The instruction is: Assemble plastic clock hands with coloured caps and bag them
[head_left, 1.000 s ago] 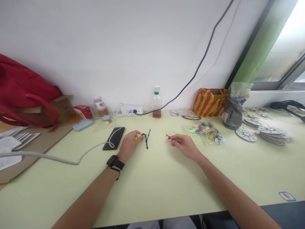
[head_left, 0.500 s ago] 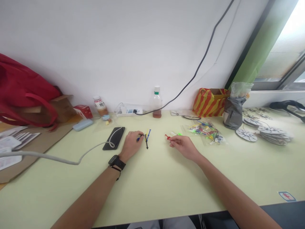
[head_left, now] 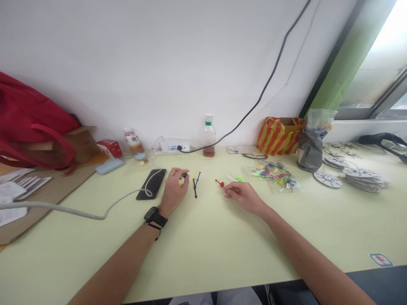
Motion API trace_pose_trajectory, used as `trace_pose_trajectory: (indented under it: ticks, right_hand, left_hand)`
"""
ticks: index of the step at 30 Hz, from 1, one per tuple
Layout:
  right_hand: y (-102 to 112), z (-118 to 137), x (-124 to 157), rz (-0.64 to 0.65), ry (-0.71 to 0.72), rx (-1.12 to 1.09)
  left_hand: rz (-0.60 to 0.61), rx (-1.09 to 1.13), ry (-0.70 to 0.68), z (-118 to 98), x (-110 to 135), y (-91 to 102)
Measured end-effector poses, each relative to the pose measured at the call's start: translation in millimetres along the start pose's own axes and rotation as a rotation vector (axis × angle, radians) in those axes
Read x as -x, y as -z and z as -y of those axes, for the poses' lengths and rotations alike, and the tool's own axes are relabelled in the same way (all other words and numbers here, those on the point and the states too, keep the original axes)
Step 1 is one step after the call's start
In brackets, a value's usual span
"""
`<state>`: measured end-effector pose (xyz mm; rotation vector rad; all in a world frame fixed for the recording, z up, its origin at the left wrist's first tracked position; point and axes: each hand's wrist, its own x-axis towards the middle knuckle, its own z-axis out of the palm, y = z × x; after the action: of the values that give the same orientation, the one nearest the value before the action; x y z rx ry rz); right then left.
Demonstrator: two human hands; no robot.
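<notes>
My left hand (head_left: 174, 188) is closed in a pinch at a small black round piece (head_left: 185, 175). A bit of yellow shows beneath its fingers, mostly hidden. Just right of those fingers, a black arrow-shaped plastic pointer (head_left: 195, 189) and a blue one (head_left: 197, 180) lie on the table, with a yellow piece between them, partly covered. Between thumb and fingertips, my right hand (head_left: 242, 195) grips a red arrow-shaped pointer (head_left: 220, 183), its tip directed left. Behind that hand lies a bright green piece (head_left: 239, 179) by a clear strip.
Left of my left hand is a black phone (head_left: 151, 184) with a grey cable across it. Clear bags of coloured pieces (head_left: 276, 174) lie at right, near stacked white discs (head_left: 362, 177). A bottle (head_left: 209, 135) and power strip (head_left: 173, 145) stand by the wall.
My left hand has shifted slightly left and up, away from the pointers, and its black piece now shows. The red pointer is more exposed in my right hand.
</notes>
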<state>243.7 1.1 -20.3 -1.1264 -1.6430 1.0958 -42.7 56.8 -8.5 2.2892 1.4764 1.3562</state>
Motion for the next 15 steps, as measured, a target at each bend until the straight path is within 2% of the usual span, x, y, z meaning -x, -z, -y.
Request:
trace_pose_trajectory:
  ticks: [4, 7, 11, 15]
  right_hand:
    - [-0.6, -1.6, -0.6, -0.022, -0.009, 0.022]
    - [1.5, -4.3, -1.8, -0.092, -0.016, 0.100]
    - [8.9, -9.5, -2.8, -0.209, 0.007, 0.323]
    - [15.2, -13.2, -2.4, -0.282, 0.087, 0.570]
  left_hand:
    - [0.126, -0.003, -0.037, -4.0, 3.7, 0.0]
    - [0.228, -0.077, -0.039, -6.6, 7.7, -2.3]
    - [0.276, -0.204, -0.052, -9.4, 11.8, -6.8]
    - [0.273, -0.274, -0.067, -9.0, 13.4, -10.1]
